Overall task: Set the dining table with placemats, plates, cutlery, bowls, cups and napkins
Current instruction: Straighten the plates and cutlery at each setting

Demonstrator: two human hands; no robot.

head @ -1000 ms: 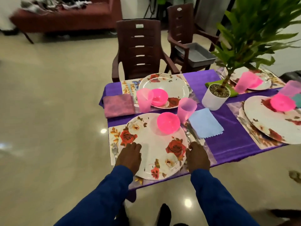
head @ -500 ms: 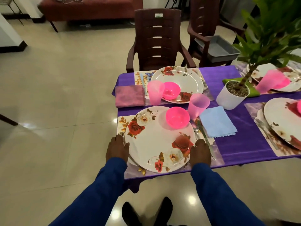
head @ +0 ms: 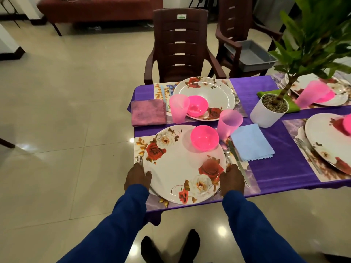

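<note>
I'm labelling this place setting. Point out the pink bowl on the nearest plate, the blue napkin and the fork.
pink bowl [head: 204, 138], head view, inside of the bowl
blue napkin [head: 251, 142], head view, middle of the cloth
fork [head: 139, 160], head view, tines

Near setting is packed tight. The near plate [head: 182, 168] fills most of its placemat [head: 252, 186], w/ the left hand [head: 137, 177] on one rim and the right hand [head: 232, 179] on the other, so no way in from the sides. Pink bowl [head: 204, 137] sits on the plate's far right, pink cup [head: 228, 122] just behind it. Fork [head: 139, 160] wedged at the left rim, knife [head: 238, 162] along the right, blue napkin [head: 251, 142] beside that. Open purple cloth [head: 281, 166] btwn napkin and the right-hand setting. Plant pot [head: 267, 111] plus leaves block the far right.
</note>
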